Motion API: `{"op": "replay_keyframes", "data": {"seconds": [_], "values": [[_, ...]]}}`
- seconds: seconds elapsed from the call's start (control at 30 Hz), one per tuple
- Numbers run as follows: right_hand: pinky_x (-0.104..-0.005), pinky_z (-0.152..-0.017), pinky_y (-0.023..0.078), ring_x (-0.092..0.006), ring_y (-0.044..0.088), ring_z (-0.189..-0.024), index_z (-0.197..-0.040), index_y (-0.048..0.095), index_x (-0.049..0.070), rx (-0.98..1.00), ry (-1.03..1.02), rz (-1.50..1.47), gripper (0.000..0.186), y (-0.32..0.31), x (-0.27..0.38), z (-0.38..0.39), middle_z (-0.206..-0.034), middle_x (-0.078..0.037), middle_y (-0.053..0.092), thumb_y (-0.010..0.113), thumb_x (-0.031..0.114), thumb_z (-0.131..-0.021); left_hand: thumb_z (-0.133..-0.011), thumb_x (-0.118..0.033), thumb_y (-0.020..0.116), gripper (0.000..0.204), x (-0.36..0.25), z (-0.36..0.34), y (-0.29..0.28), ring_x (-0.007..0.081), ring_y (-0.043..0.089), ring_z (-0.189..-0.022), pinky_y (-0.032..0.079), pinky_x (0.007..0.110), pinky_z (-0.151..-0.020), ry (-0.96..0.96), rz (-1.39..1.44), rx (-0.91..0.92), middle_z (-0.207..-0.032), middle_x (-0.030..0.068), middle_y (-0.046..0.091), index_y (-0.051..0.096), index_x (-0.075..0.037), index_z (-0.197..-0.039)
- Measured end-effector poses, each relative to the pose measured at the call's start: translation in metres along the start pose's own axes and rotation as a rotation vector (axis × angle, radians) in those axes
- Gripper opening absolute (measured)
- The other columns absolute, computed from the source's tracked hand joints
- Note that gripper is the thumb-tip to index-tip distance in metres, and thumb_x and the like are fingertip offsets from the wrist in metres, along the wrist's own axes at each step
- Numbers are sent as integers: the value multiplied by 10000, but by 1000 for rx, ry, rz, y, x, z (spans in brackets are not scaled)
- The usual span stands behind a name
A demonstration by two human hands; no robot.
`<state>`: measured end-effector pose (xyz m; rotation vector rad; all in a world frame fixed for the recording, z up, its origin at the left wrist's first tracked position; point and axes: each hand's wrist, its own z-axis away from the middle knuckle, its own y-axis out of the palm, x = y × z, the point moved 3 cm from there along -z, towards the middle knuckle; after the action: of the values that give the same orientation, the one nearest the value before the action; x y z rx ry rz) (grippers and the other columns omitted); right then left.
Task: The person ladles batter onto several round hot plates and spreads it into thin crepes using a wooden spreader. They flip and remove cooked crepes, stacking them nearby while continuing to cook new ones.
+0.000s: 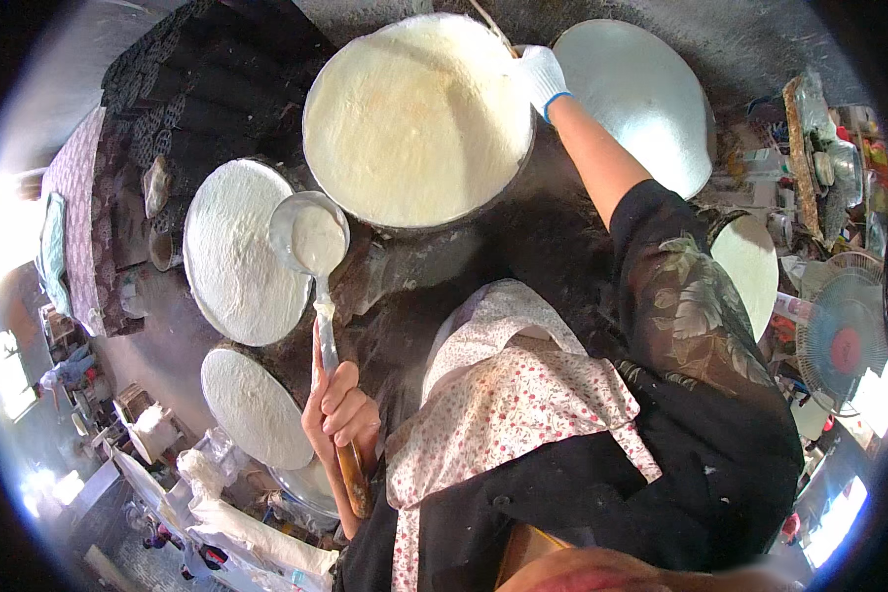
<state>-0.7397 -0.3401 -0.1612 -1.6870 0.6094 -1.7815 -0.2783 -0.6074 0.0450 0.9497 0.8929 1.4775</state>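
My left hand [343, 412] is wrapped round the wooden handle of a metal ladle [318, 237], whose bowl holds pale, runny batter. The bowl hangs over the inner edge of a round griddle [247, 252] covered with a thin white layer. In a white knit glove with a blue cuff, my right hand [541, 77] is closed on a thin stick [493, 25] at the right rim of a large round griddle [414, 118]. A cream-coloured sheet of batter covers that griddle. The stick's far end runs out of the picture.
A bare, shiny griddle [641, 104] stands at the far right. White-coated round griddles lie at the lower left [255, 407] and right [745, 274]. Stacked black perforated cylinders [217, 74] rise at the far left; a fan [844, 340] is at right.
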Motion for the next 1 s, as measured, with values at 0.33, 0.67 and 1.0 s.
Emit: {"op": "replay_keyframes", "data": {"seconds": [0.33, 0.67, 1.0], "values": [[-281, -849, 547, -123, 705, -913, -1106, 811, 40, -363, -115, -820, 277, -186, 93, 240, -1042, -39, 785, 843, 222, -900, -1140, -67, 347, 563, -40, 43, -25, 65, 447, -508, 438, 215, -411, -104, -63, -52, -809, 36, 450, 219, -119, -1685], [-347, -770, 581, -163, 715, -868, -1154, 764, 23, -1015, 179, -467, 286, -435, -124, 693, -975, -52, 757, 737, 232, -960, -1155, -89, 273, 571, 89, 114, -103, 105, 469, -543, 424, 245, -449, -553, -244, 99, -852, 57, 435, 113, -127, -1702], [-411, -707, 554, -251, 686, -734, -949, 795, 96, -936, 527, 619, 167, -723, -249, 1030, -818, -97, 733, 713, 213, -861, -1173, -299, 390, 396, 291, 268, -102, 77, 427, -466, 420, 249, -400, -876, -364, -137, -704, 4, 418, 399, -93, -835]]}}
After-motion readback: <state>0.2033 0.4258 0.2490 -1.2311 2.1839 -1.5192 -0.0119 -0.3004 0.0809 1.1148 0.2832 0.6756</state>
